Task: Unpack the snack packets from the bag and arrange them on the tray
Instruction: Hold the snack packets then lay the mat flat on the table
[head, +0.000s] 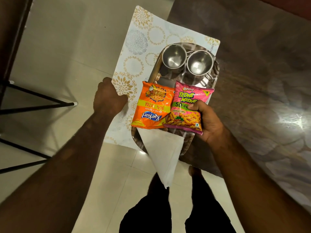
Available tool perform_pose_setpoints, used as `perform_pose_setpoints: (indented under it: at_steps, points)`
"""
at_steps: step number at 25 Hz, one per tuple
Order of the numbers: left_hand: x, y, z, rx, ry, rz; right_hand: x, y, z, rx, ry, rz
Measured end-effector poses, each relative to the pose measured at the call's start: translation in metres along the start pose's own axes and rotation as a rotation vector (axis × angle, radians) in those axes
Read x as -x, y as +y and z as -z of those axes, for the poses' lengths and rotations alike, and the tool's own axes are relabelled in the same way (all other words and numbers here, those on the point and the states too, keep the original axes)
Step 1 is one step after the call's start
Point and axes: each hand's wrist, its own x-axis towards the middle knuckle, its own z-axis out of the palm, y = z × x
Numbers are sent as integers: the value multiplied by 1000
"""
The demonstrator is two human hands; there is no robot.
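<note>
right hand (204,122) pinches pink packet (188,107) over tray (214,78); left hand (107,98) curled, empty.

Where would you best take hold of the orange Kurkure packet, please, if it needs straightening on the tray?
Probably by the left edge of the orange Kurkure packet, coming in from the left. It lies flat on the steel tray, its right edge is overlapped by the pink Bingo packet that the right hand holds, and the white napkin lies below.

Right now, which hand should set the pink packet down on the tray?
Right hand: its fingers already grip the pink packet over the tray. Left hand is off at the mat's edge.
</note>
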Motion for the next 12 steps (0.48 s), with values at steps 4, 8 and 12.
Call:
perform_pose_setpoints:
  at_steps: [4, 8, 12]
  points:
    - [9, 1, 19, -14, -21, -133, 0, 1, -2, -11, 3, 4]
    - [15, -4, 48, -86, 58, -194, 0, 2, 5, -51, -4, 17]
    - [28, -13, 77, 5, 40, -178, 0, -5, 8, -93, 4, 19]
